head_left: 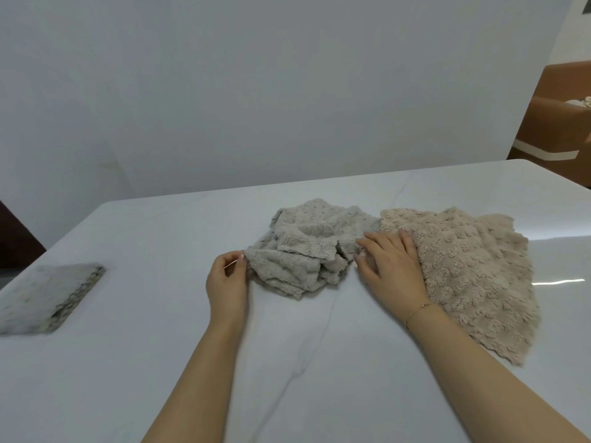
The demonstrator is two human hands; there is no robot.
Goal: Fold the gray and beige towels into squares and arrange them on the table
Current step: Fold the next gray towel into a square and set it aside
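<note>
Across the lower two thirds of the frame runs the white table [160,362], glossy, so cloth will likely slide on it if tugged. Right of centre lies the beige towel [473,276], spread mostly flat, one corner pointing toward lower right; fluffy, bumpy pile, looks light and limp, no stiffness to hold a crease on its own. Touching its left edge, at frame centre, sits the gray towel [303,251], crumpled in a heap, folds stacked on each other; same soft thick pile, should drape and sag when lifted. Best taken by corners or hem, two points at once, then pulled flat before folding; mid-cloth grabs would just bunch it. At mid left, a marbled slab [54,295], blurred, well apart from the towels. Right hand [390,263] rests across the seam between both towels, fingers loosely spread and bent onto the gray heap's right side; whether it actually pinches cloth, cannot tell. Left hand [228,276] pinches the gray towel's left edge between thumb and fingertips. Neither towel folded yet.
</note>
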